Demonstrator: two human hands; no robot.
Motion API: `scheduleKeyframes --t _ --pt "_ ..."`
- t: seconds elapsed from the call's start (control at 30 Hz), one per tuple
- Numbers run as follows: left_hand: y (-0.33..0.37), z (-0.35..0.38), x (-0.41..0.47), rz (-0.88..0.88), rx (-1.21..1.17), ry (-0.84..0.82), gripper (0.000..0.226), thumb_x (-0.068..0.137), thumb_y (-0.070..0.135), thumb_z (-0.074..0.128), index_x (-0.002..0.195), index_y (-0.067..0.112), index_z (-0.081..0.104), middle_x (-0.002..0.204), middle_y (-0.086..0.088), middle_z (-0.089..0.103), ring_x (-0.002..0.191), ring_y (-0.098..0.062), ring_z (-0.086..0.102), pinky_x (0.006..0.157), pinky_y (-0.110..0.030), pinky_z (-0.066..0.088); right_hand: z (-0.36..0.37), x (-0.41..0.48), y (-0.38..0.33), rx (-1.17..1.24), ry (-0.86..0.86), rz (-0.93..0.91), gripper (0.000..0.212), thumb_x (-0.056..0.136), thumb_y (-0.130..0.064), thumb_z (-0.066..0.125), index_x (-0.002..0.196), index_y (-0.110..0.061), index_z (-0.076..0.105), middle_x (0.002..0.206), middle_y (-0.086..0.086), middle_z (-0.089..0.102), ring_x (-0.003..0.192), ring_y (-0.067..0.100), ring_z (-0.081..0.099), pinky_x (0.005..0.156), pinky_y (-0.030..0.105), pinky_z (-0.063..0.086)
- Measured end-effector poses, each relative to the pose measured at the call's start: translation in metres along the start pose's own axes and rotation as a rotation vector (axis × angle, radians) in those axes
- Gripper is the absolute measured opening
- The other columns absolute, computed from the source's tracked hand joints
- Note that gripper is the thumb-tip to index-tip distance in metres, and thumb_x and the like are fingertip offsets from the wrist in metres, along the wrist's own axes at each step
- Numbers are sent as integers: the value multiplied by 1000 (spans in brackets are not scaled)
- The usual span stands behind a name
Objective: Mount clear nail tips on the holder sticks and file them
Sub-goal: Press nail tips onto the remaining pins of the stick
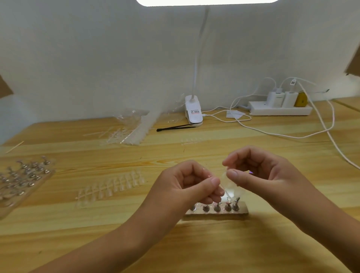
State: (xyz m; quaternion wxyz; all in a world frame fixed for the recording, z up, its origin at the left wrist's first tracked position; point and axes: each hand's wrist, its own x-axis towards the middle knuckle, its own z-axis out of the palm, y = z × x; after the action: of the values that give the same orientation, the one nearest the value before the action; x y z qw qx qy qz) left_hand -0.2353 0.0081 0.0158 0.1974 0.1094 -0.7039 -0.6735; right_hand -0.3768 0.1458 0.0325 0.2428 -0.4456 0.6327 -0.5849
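Holder stick near upright, top leaning left

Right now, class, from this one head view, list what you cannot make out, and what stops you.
Head view:
clear nail tip, pinched by the right hand: transparent and blurred; seating on the holder stick unclear.
holder base: partly hidden behind the left hand.
holder rack: cut off by left edge.
lamp head: cut by top edge.

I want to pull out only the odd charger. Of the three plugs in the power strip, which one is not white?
The yellow plug at the right end of the power strip; the left plug and the middle plug are both white.
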Motion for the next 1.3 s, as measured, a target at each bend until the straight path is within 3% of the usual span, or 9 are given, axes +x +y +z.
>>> scheduleKeyframes --t 0.13,0.33,0.4,0.53,0.6,0.77,0.97,1.13,1.3 --pt "2 3 -1 20 -20 34 12 81 28 74 74 21 67 82 -10 76 75 -17 73 67 -19 54 2 -1 6 -179 60 -108 21 71 -48 71 74 -27 69 95 -11 64 87 7 63 75 16 49" --pt "5 5 -4 -9 -9 2 25 93 10 64 69 19 62 76 -8 74 72 -18 73 67 -20 55 9 -11 10 -974 174 -778 21 88 -33 63 77 -17 68 115 -8 52 106 13 47 91 21 36" --pt "5 4 -5 15 33 -4 22 93 10 63 72 14 60 75 -6 72 73 -16 72 69 -20 55 13 -13 7 -852 158 -682 18 87 -38 64 78 -23 67 115 -12 57 111 11 50 91 21 37" --pt "9 2 -8 220 258 -40 17 91 13 64 77 8 55 96 1 71 92 -16 69 77 -23 54 4 -6 -5 57 -4 -34 26 62 -47 79 71 -26 67 109 -12 69 105 3 64 93 29 41" --pt "11 -1 -8 246 262 -99 16 92 13 62 80 7 55 110 6 71 106 -16 68 88 -23 54 -5 0 -2 210 36 70 26 58 -47 80 67 -25 69 105 -9 72 100 2 65 93 32 40" --pt "13 -7 -4 94 -64 -238 15 88 19 63 75 15 58 124 -1 70 116 -20 65 101 -28 49 -11 2 0 -94 84 -47 28 65 -52 84 74 -30 70 105 -16 69 96 2 67 78 22 49" --pt "8 -9 -3 31 -196 -249 14 87 20 61 73 20 59 123 -10 70 119 -26 64 99 -29 50 -11 2 15 -569 153 -405 17 87 -45 68 95 -31 73 98 -17 64 104 12 60 86 23 45" --pt "8 -10 0 -16 -291 -177 13 84 17 64 74 14 56 118 -17 71 113 -28 67 94 -28 53 -10 1 16 -564 119 -417 25 81 -51 66 103 -40 69 102 -19 62 104 9 58 86 12 39" --pt "5 -13 1 -50 -251 -114 15 86 13 61 72 15 56 108 -18 73 91 -22 72 80 -24 56 -8 0 15 -547 81 -399 26 80 -51 60 102 -42 69 102 -21 62 105 7 59 78 21 46"
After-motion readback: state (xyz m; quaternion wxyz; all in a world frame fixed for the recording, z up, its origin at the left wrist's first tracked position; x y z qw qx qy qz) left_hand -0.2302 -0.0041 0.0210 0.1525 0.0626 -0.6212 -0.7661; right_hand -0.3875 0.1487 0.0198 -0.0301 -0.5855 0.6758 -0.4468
